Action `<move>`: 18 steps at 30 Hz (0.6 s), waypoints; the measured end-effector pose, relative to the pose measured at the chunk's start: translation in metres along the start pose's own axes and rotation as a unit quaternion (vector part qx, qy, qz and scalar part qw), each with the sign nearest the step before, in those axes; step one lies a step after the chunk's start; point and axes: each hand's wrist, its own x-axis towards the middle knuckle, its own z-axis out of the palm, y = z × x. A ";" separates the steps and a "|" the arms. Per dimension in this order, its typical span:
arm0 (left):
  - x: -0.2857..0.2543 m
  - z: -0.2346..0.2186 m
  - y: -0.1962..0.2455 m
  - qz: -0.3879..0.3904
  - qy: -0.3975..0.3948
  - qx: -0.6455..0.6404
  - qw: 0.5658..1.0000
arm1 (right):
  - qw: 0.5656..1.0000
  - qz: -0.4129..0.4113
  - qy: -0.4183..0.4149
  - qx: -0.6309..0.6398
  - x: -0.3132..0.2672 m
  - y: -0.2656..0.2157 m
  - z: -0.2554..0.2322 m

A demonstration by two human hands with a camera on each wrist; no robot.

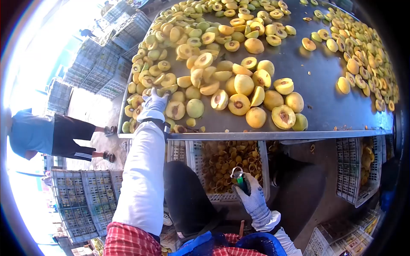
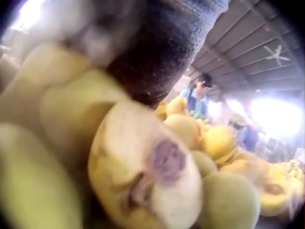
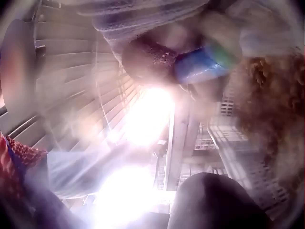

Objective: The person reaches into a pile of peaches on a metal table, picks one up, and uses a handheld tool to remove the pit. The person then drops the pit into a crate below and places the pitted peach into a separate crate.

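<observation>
Our left hand's (image 1: pixel 154 103) fingers lay spread among fruit halves (image 1: pixel 175 110); we saw no grip. Right hand's (image 1: pixel 255 202) fingers curled round green-handled ring tool (image 1: pixel 242 182). Halves covered table's (image 1: pixel 318 109) near-left corner; crate (image 1: pixel 194 158) sat below. We judged best: lift one half lightly, ring kept clear of fingers.

Harsh white glare, wrist views partly blurred
</observation>
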 end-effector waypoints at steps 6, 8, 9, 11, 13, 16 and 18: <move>-0.033 0.005 -0.011 0.213 -0.084 -0.101 0.968 | 0.997 0.032 -0.016 0.068 0.004 0.019 0.013; -0.059 0.013 -0.023 0.287 -0.104 -0.238 0.922 | 0.998 0.025 -0.019 0.053 0.003 0.020 0.018; -0.073 0.015 -0.032 0.325 -0.080 -0.229 0.914 | 0.999 0.019 -0.020 0.046 0.003 0.020 0.019; -0.097 0.011 -0.043 0.361 -0.078 -0.227 0.901 | 0.994 0.039 -0.016 0.102 0.005 0.013 0.016; -0.108 0.007 -0.038 0.343 -0.008 -0.220 0.913 | 0.988 0.065 -0.018 0.139 0.005 0.006 0.011; -0.141 -0.007 -0.021 0.321 0.100 -0.370 0.866 | 0.985 0.074 -0.001 0.156 0.000 0.025 0.018; -0.172 -0.014 -0.016 0.356 0.073 -0.459 0.810 | 0.985 0.078 0.008 0.155 -0.006 0.038 0.022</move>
